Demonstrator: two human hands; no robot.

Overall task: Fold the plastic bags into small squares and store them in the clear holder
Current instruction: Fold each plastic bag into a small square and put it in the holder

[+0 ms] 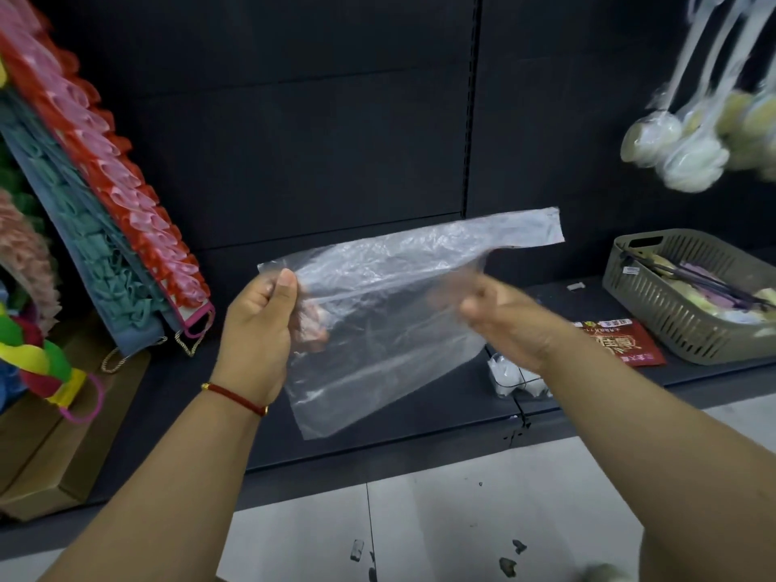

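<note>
dark shelf (378, 396) and black back panel fill the view, pale floor tiles below. clear bag (378, 312) is up in the air at centre, over the shelf, one handle strip (504, 231) poking out toward 2 o'clock. left hand (256, 325) has the bag's left edge, thumb and curled fingers (285, 283) pinching it. right hand (499, 317) grips the right side, but it's blurred, so i cannot tell how those fingers lie. basket (672, 304) sits at 3 o'clock, red packet (621, 342) just beside it. scrubbers (105, 195) lean at 9 o'clock.
</note>
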